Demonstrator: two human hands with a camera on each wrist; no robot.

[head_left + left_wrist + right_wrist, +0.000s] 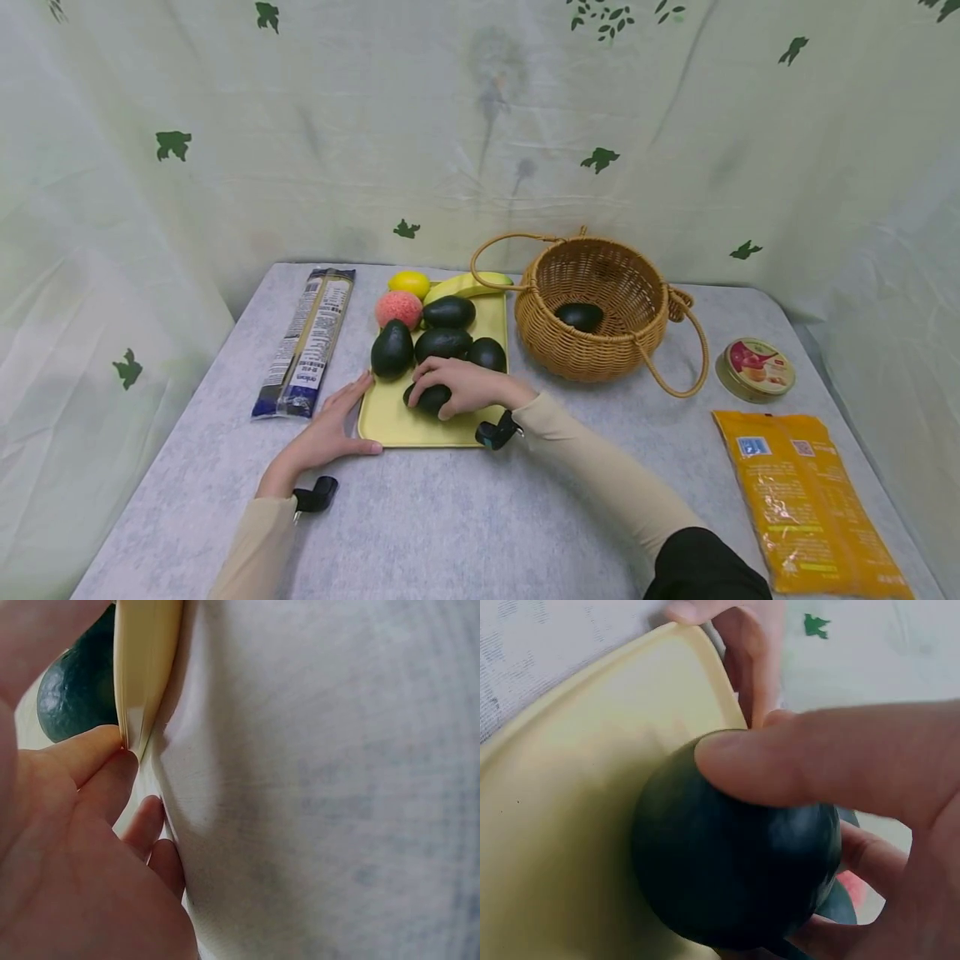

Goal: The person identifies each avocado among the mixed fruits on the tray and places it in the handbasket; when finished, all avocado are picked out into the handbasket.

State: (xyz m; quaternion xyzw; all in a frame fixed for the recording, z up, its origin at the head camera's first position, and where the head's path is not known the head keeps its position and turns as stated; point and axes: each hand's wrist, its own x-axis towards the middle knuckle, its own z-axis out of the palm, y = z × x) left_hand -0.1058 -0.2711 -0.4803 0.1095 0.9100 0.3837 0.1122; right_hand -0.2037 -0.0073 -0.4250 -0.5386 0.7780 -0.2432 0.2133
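My right hand (474,386) grips a dark green avocado (735,847) low over the front part of a yellow tray (390,427), thumb on one side and fingers on the other. In the head view, my left hand (324,433) rests at the tray's left edge with fingers extended; the left wrist view shows its fingertips touching the rim. Several more avocados (392,350) lie on the tray, behind the held one. Beyond them are a pink peach-like fruit (399,308), a lemon (408,283) and a banana (465,287).
A wicker basket (570,354) with looped handles stands right of the tray, one avocado (579,317) inside. Further right are a round tin (756,369) and an orange packet (813,504). A long blue-and-white packet (307,346) lies left of the tray. Hanging cloth (450,125) encloses the table.
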